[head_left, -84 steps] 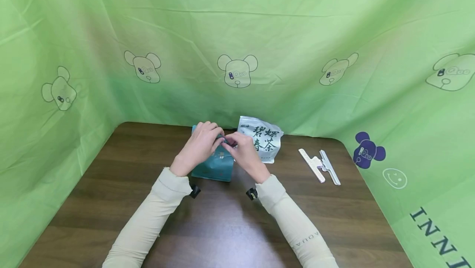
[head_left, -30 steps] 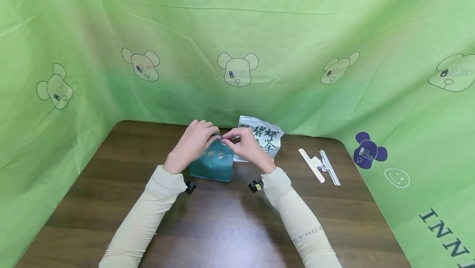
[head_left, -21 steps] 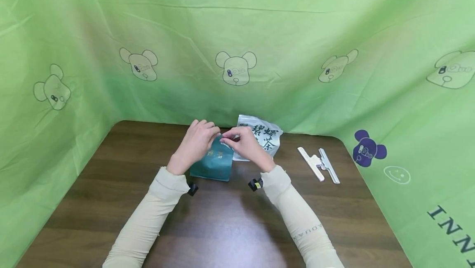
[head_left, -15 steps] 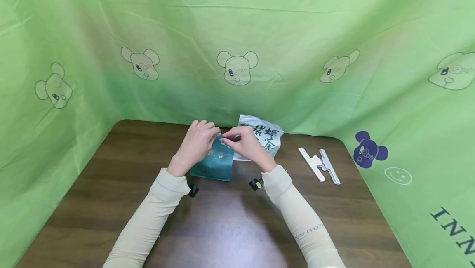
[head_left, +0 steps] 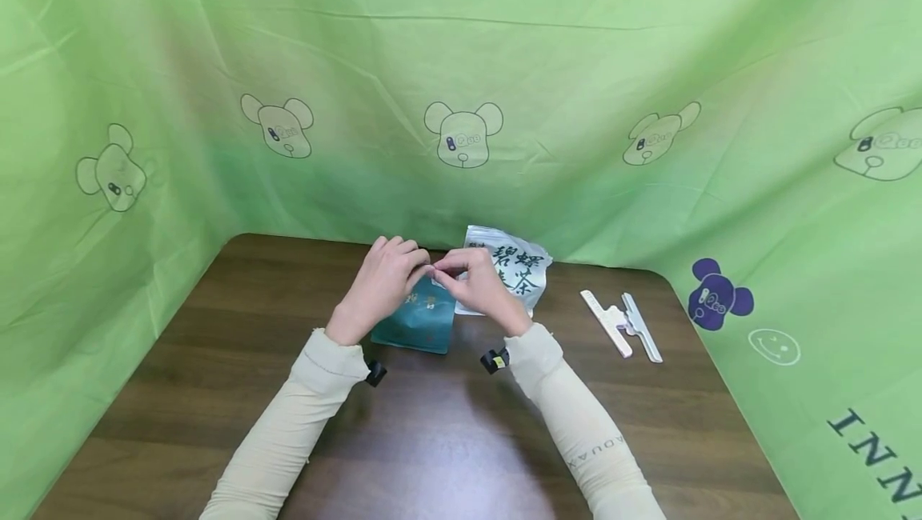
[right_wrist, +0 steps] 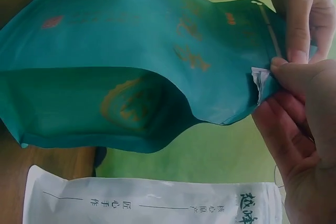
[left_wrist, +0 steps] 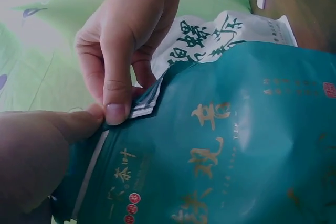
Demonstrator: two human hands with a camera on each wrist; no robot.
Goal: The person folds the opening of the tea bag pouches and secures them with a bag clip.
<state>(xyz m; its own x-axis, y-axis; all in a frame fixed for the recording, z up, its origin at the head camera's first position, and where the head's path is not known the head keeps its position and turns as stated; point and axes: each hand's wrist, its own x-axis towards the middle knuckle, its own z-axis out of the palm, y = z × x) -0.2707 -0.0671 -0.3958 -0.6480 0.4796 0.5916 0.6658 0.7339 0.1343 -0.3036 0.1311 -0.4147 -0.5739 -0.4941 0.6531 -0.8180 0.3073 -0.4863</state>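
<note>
A teal foil tea bag [head_left: 416, 323] with gold lettering stands upright near the back of the table. Its top edge is pinched by my left hand [head_left: 380, 278], whose thumb lies along the front in the left wrist view. Close beside it, my right hand [head_left: 479, 283] pinches the same edge between thumb and fingers; the fingertips of both hands nearly meet. At the right hand's grip, a short piece of the edge is folded or torn, showing a whitish strip [left_wrist: 143, 112]. A pale seal line [right_wrist: 269, 31] runs along the top. Whether the bag's mouth is parted is hidden.
A white tea bag [head_left: 529, 272] with dark green characters stands just behind and right of the teal bag. Two clips, one white [head_left: 607, 324] and one grey-white [head_left: 641, 328], lie on the wooden table [head_left: 238, 360] to the right. Green cloth [head_left: 461, 48] hangs behind.
Since the earliest frame, both hands have shifted slightly apart along the teal bag's top edge. In the last half second, the left thumb has moved towards the right fingertips. The white bag and clips stay put.
</note>
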